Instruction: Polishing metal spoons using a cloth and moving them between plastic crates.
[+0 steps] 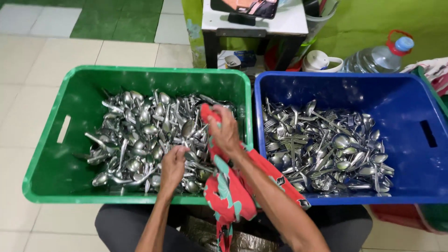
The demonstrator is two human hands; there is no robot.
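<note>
A green plastic crate (70,158) in front of me holds a heap of metal spoons and forks (140,135). My left hand (172,165) reaches down into this heap near the crate's front, fingers curled among the cutlery. My right hand (225,130) is over the crate's right side, gripping a red cloth with green and white pattern (228,196) that hangs down over the crate's front rim toward my lap. To the right, a blue crate (410,112) holds another pile of spoons and forks (326,149).
Behind the crates stand a small white-topped table (254,23), a white lidded jug (319,60) and a large clear water bottle with a blue cap (380,56). Pale floor tiles (28,93) lie to the left. Patterned fabric (436,70) shows at the far right.
</note>
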